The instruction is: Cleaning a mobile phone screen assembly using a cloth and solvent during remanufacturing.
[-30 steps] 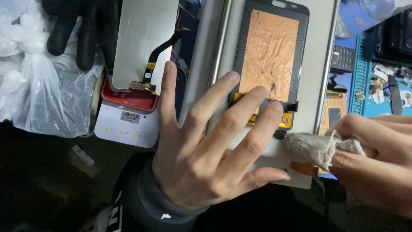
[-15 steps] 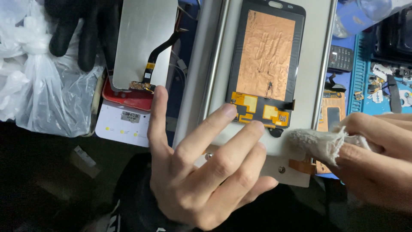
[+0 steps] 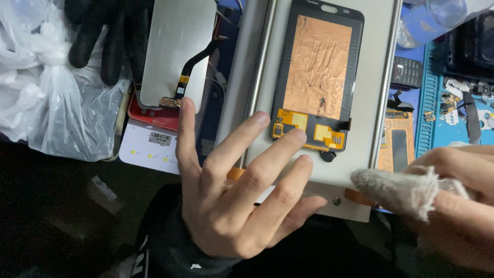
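A phone display panel (image 3: 316,72) lies face down on a grey metal plate (image 3: 378,103), its copper foil back and yellow flex connectors showing. My left hand (image 3: 234,190) rests spread at the plate's near left corner, fingertips just below the panel's bottom edge, holding nothing. My right hand (image 3: 455,206) comes in from the right, pinching a wad of white frayed cloth (image 3: 396,190) near the plate's near right corner.
A second silver panel with a black flex cable (image 3: 177,51) lies left of the plate on a red and white box (image 3: 149,144). A black glove (image 3: 103,36) and a white plastic bag (image 3: 46,98) sit far left. A blue mat (image 3: 447,118) with small parts lies right.
My left hand has slid down and off the panel's connector end, uncovering it. My right hand with the cloth has drawn back slightly to the right.
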